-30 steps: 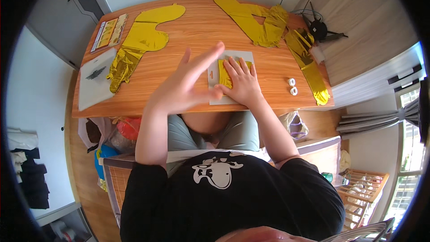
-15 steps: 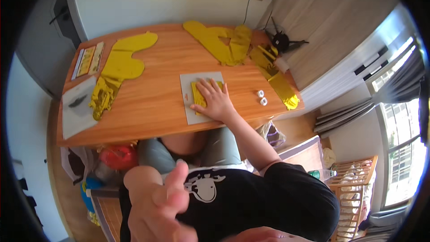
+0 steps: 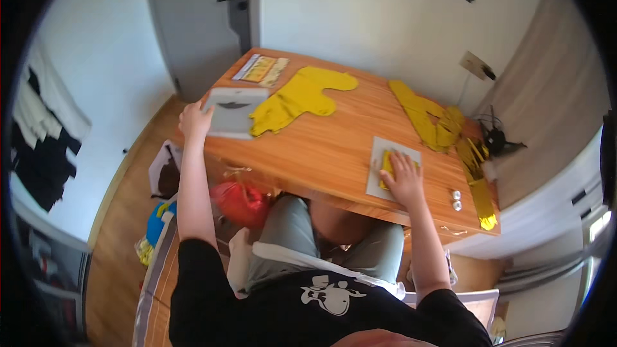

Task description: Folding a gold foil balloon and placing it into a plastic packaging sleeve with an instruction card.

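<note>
My right hand (image 3: 403, 177) lies flat, fingers spread, on a folded gold foil piece (image 3: 387, 166). Under that foil is a pale grey sheet (image 3: 375, 180) near the table's front edge. My left hand (image 3: 196, 122) is at the table's left edge, thumb apart from the fingers, touching the side of a clear plastic sleeve (image 3: 232, 119) with a dark mark on it. Whether its fingertips grip the sleeve is hard to see. Beside the sleeve a flat gold foil balloon (image 3: 302, 97) is spread out, its lower end crinkled.
More flat gold foil balloons (image 3: 427, 115) lie at the table's far right. Two small white rolls (image 3: 456, 200) stand right of my right hand. A printed card (image 3: 260, 71) lies at the far left corner. A black device (image 3: 495, 138) sits against the right wall. A red bag (image 3: 241, 204) hangs below the table.
My left hand has gone from in front of my body to the table's left edge by the sleeve. The view has swung left. My right hand stays on the folded foil.
</note>
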{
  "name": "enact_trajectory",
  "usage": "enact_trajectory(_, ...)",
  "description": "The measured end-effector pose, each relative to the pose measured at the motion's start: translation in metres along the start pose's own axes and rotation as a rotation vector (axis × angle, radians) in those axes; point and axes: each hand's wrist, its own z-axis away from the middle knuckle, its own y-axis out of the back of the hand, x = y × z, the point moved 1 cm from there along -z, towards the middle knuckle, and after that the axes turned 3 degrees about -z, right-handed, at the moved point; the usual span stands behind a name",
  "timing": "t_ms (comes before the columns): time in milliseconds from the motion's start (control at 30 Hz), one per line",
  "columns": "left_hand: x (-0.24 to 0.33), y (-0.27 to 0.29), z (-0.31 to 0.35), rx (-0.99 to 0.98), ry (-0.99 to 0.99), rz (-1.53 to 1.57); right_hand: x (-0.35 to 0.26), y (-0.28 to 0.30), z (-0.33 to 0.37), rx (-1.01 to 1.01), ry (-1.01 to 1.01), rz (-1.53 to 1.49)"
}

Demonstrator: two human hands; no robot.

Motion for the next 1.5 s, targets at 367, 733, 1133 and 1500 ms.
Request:
enact_trajectory(367,-0.086,-0.052,-0.100,-0.457,-0.006,0.242,-0.003,0.000,-0.010,-0.028,-0.061,0.000)
enact_trajectory(733,-0.107,-0.058,-0.093,-0.239,-0.126,0.562,-0.004,-0.003,-0.008,0.000,-0.052,-0.049)
enact_trajectory(1133,-0.015,0.000,-0.035,-0.220,-0.021,1.048,0.007,0.000,-0.001,-0.026,-0.100,0.029)
enact_trajectory(1500,0.126,-0.024,0.176,-0.205,-0.023,1.601,0.006,-0.003,-0.007,0.019,-0.052,0.008)
